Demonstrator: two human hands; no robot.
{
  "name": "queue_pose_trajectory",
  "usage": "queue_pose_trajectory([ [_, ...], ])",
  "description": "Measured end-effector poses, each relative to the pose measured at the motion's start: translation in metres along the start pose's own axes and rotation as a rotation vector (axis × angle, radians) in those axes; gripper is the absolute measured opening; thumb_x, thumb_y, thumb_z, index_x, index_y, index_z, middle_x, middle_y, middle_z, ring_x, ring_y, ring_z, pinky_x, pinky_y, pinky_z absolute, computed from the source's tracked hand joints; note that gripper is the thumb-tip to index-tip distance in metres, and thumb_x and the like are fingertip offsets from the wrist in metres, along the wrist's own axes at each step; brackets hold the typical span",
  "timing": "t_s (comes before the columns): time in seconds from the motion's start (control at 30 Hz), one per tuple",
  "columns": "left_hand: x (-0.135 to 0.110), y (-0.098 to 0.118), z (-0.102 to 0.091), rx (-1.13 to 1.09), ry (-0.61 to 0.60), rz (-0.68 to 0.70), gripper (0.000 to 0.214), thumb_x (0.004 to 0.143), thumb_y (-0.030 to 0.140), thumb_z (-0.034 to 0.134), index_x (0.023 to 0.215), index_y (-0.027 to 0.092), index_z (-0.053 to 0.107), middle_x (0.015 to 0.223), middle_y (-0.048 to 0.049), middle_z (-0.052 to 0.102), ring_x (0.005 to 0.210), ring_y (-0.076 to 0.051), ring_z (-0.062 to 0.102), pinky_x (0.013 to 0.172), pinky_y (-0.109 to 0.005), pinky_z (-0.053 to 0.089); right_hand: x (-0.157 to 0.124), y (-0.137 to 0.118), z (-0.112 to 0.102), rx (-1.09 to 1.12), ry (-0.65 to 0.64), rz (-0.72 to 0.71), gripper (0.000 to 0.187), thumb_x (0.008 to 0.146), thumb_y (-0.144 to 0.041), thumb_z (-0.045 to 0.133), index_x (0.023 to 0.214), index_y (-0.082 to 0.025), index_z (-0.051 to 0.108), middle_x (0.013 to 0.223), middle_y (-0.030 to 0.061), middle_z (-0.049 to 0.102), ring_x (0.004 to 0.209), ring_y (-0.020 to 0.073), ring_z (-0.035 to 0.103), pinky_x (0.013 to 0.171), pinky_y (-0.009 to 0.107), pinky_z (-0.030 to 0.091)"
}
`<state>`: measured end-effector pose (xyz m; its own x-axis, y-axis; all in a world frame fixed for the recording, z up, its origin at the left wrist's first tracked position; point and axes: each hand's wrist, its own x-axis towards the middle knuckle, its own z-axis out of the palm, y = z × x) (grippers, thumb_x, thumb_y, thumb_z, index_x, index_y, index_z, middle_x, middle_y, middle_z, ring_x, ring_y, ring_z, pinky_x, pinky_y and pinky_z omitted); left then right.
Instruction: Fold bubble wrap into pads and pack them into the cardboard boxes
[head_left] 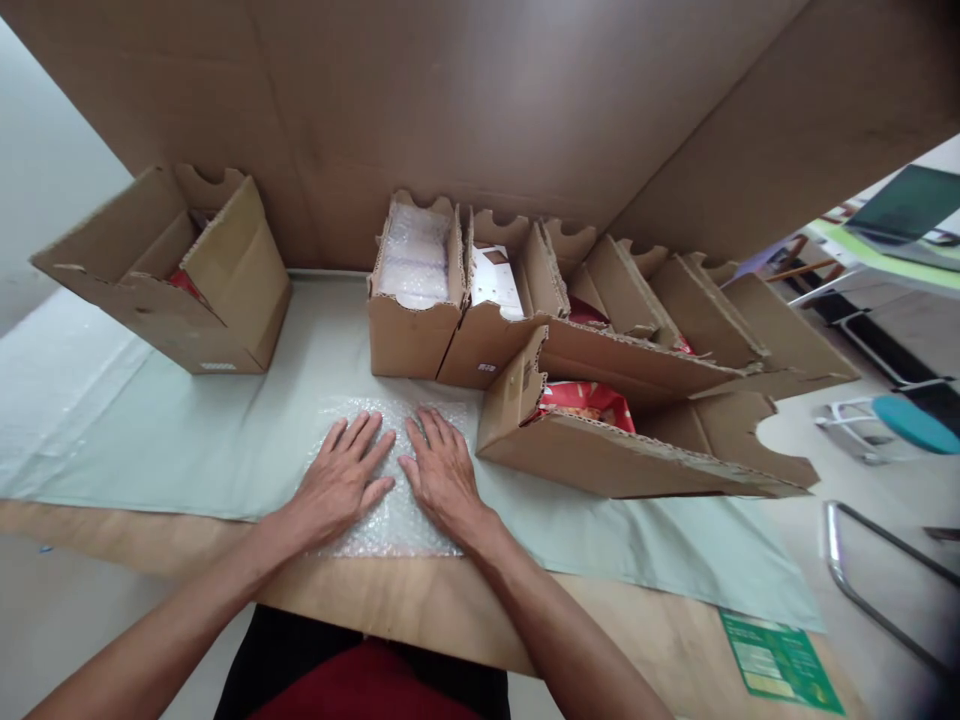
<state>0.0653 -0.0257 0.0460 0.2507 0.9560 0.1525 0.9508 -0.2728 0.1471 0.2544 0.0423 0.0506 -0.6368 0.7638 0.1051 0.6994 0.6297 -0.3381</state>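
Observation:
A sheet of bubble wrap (390,530) lies flat on the pale green cloth (187,440) near the table's front edge. My left hand (341,480) rests palm down on its left half, fingers stretched out. Beside it, my right hand (442,470) lies flat on the sheet's right half, fingers spread too. Neither hand grips anything. Just behind the sheet stands a cardboard box (412,290) filled with bubble wrap. To the right an open box (600,440) shows a red packet (589,400) inside.
A cardboard box (180,270) stands alone at the back left. More open boxes (675,310) crowd the back right, one holding white paper (495,280). A tall cardboard wall (450,110) rises behind. A green leaflet (780,660) lies front right; chairs (892,420) stand beyond the table.

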Motion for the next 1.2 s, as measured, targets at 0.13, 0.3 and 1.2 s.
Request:
queue_pose_trajectory([
  [0.13, -0.001, -0.011, 0.008, 0.023, -0.061, -0.030, 0.066, 0.099, 0.055, 0.048, 0.155, 0.020, 0.045, 0.167, -0.0181, 0.032, 0.156, -0.036, 0.025, 0.124, -0.057, 0.020, 0.001, -0.001, -0.003, -0.007, -0.007, 0.037, 0.057, 0.101, -0.033, 0.058, 0.152, -0.011, 0.047, 0.162, 0.0200, 0.040, 0.153, 0.0351, 0.031, 0.123, 0.053, 0.028],
  [0.3, -0.013, -0.026, 0.001, 0.068, -0.054, -0.065, 0.067, 0.097, 0.057, 0.048, 0.152, 0.019, 0.048, 0.165, -0.0210, 0.035, 0.154, -0.037, 0.030, 0.122, -0.058, 0.024, -0.018, 0.004, -0.006, -0.006, 0.009, 0.054, 0.058, 0.100, -0.036, 0.060, 0.150, -0.010, 0.049, 0.162, 0.0215, 0.040, 0.153, 0.0349, 0.031, 0.123, 0.055, 0.029],
  [1.2, -0.091, 0.009, 0.000, 0.016, 0.115, 0.162, 0.061, 0.097, 0.051, 0.055, 0.150, 0.024, 0.049, 0.159, -0.0131, 0.048, 0.146, -0.032, 0.046, 0.120, -0.053, 0.036, -0.131, 0.009, -0.048, 0.099, -0.064, -0.198, 0.045, 0.090, -0.028, 0.071, 0.133, -0.019, 0.064, 0.150, 0.0136, 0.058, 0.140, 0.0285, 0.051, 0.114, 0.046, 0.041],
])
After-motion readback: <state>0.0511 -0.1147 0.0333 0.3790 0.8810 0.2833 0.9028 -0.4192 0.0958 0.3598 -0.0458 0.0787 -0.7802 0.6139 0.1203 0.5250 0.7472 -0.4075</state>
